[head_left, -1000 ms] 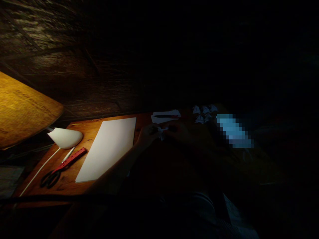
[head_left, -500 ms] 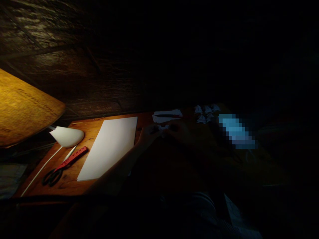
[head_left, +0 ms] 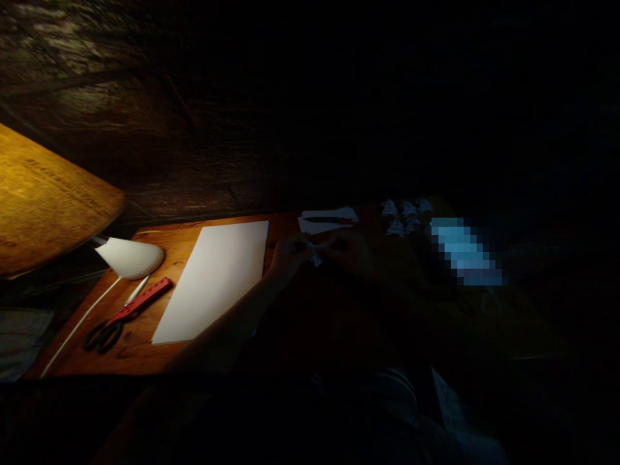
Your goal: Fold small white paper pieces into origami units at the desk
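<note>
Facing a dark wall (head_left: 121, 148) across a wooden table (head_left: 133, 355), brightly lit at left by a lamp (head_left: 53, 200), with large white paper (head_left: 213, 284) on top. Holding left hand (head_left: 292, 252) and right hand (head_left: 351, 252) close together, pinched on a small paper piece (head_left: 316, 257) near the table's middle. Seems mid-crease, likely calling for fine, steady fingertip pressure despite deep shadow.

Bare hands (head_left: 290, 250) and forearm (head_left: 237, 316), dark pale-striped clothing (head_left: 401, 382)
</note>
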Demonstrator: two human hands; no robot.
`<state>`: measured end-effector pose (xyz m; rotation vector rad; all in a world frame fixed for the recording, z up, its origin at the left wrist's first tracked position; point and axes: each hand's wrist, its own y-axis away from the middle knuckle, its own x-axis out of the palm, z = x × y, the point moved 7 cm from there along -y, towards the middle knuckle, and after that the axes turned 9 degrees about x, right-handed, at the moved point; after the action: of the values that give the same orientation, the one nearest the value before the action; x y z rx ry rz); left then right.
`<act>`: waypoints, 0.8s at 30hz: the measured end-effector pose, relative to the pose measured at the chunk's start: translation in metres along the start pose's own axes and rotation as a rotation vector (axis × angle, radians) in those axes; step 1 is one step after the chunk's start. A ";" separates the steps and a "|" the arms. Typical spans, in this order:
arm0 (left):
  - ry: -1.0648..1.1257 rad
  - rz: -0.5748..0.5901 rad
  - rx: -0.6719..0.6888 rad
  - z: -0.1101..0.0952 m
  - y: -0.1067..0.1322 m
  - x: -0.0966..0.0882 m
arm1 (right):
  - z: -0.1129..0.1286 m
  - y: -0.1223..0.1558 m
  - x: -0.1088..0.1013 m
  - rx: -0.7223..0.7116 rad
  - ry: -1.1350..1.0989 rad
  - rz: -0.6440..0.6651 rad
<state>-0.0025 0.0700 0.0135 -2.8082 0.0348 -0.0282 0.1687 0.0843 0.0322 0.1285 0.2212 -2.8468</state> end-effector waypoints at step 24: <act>0.023 0.042 0.073 -0.002 -0.002 0.000 | 0.003 0.000 0.000 -0.039 -0.021 0.005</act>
<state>-0.0022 0.0714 0.0160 -2.7332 0.0958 -0.0509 0.1687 0.0841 0.0352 0.0913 0.2711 -2.8355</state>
